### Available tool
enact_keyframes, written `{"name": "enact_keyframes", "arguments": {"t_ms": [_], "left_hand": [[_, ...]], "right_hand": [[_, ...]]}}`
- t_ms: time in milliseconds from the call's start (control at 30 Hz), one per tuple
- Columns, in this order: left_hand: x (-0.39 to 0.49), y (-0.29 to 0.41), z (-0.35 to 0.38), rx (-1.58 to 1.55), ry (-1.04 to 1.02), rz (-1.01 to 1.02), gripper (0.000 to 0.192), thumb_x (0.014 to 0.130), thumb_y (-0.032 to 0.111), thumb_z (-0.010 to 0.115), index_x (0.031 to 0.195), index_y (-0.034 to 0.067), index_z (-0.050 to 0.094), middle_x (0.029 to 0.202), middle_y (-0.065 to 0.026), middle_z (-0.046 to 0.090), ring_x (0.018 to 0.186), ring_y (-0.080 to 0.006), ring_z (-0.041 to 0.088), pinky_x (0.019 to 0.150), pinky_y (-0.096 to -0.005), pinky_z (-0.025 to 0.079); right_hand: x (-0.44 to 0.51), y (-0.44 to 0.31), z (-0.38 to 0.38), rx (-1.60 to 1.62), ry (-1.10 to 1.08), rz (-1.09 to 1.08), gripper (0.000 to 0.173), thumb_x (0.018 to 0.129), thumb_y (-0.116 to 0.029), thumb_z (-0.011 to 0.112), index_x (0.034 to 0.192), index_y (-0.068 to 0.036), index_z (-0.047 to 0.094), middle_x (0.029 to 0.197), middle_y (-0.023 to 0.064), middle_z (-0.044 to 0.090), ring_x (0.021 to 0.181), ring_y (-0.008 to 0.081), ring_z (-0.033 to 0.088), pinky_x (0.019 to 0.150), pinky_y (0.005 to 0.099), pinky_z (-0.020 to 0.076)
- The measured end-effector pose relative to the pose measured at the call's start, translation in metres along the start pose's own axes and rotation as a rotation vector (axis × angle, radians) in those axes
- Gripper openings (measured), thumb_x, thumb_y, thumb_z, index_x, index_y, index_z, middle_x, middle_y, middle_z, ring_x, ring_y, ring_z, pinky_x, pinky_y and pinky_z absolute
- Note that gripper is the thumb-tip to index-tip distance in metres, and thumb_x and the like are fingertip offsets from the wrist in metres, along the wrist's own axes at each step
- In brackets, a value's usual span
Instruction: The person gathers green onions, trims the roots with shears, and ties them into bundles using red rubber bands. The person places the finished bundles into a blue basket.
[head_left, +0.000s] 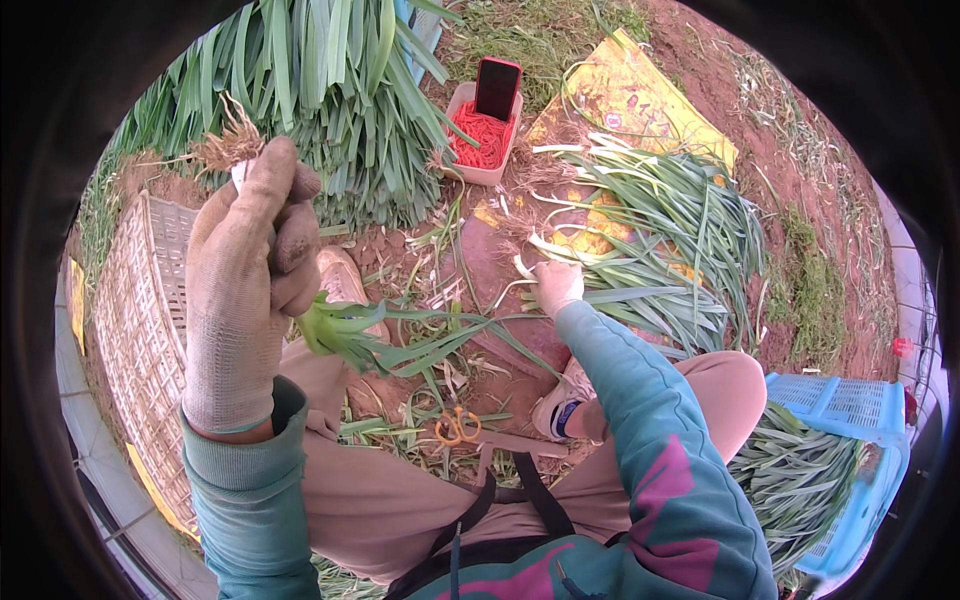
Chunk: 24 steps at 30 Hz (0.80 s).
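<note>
My left hand, in a dirty knit glove, is raised at the left, closed around a rooted leek bundle. Its brown roots stick up above the thumb. The bundle's green leaves hang out below the fist towards the right. My right hand, also gloved, reaches forward to the near-left edge of a loose pile of leeks. Its fingers are curled around a leek stalk, whose pale base pokes out on the left; the fingertips are hidden. The pile lies with roots left, leaves right.
A tub of red ties holds a phone. Stacked leeks stand back left, beside a woven basket. Orange-handled scissors lie between my legs. A blue crate with leeks stands right; yellow sheeting lies behind the pile.
</note>
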<state>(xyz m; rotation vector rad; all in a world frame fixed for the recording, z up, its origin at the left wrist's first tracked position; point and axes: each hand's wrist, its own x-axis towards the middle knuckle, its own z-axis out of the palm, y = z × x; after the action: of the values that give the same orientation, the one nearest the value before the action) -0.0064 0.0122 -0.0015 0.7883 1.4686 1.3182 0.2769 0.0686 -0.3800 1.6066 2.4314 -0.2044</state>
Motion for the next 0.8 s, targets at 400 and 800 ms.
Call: {"name": "enact_keyframes", "arguments": {"t_ms": [400,800], "left_hand": [[0.015,-0.063,0.048,0.781,-0.271,0.135,0.019,0.085,0.02,0.068,0.088,0.001,0.066,0.073,-0.0109,0.067,0.065,-0.0219,0.064,0.061,-0.0349,0.049],[0.006,-0.037,0.046,0.903,-0.369,0.619,0.022,0.088,0.021,0.073,0.096,0.001,0.068,0.058,-0.0107,0.057,0.05,-0.0187,0.055,0.048,-0.0324,0.041]], "right_hand": [[-0.053,-0.036,-0.216,0.736,0.485,-0.48,0.025,0.076,-0.014,0.071,0.099,-0.009,0.062,0.085,0.0123,0.065,0.081,0.034,0.065,0.068,0.0428,0.0526],[-0.092,-0.033,-0.272,0.675,0.321,-0.634,0.025,0.081,-0.009,0.068,0.105,-0.007,0.065,0.085,0.0143,0.064,0.078,0.035,0.064,0.066,0.0426,0.0519]]}}
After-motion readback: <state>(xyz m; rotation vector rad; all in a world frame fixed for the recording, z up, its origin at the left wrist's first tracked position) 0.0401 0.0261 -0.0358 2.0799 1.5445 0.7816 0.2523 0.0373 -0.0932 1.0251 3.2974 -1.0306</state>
